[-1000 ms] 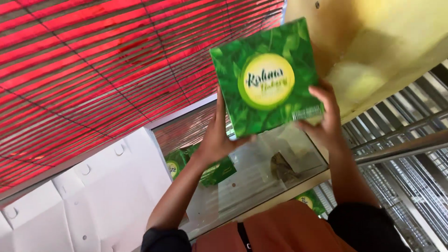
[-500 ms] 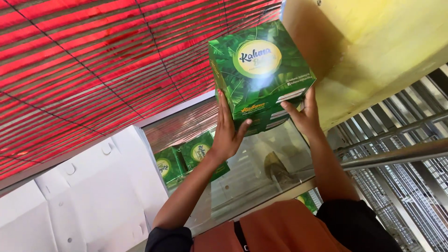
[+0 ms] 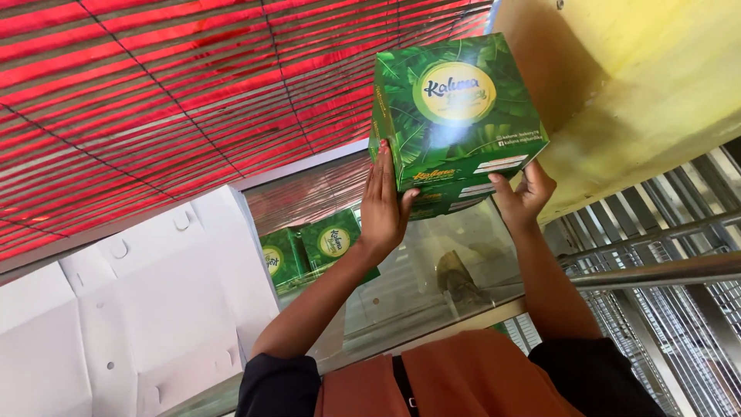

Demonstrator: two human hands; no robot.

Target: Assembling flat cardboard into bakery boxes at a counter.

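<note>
The green box (image 3: 455, 116) has risen and turned; left hand (image 3: 384, 205) and right hand (image 3: 525, 193) clasp it, above the glass shelf (image 3: 401, 293).

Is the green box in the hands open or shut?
Shut: the green box shows its flaps flush, held between left hand and right hand.

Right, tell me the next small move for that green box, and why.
Probably keep lifting the green box with both hands: the left hand is flat on its side, the right hand under its lower edge, and it hangs unsupported above the glass counter.
</note>
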